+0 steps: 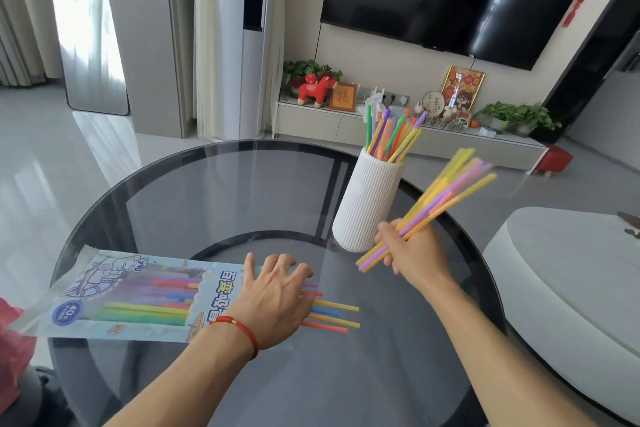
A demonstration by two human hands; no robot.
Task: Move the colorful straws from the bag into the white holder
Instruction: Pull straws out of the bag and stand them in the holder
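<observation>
Straws: right hand [412, 253] has a fist-tight grip on a yellow/purple bundle [440, 204], tips angled toward 1 o'clock, motion-blurred, just right of the white holder [367, 204]. More straws [391, 135] stand in the holder. Left hand [273, 295] lies palm-down, fingers spread, pressing the bag [138, 295] mouth on the tabletop [207, 191]; loose straw ends [332, 315] stick out at 3 o'clock. Bag label reads "40"; other print is unclear.

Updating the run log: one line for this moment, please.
right hand: grips straw bundle | left hand: on printed plastic bag | white ribbed holder: partly filled
</observation>
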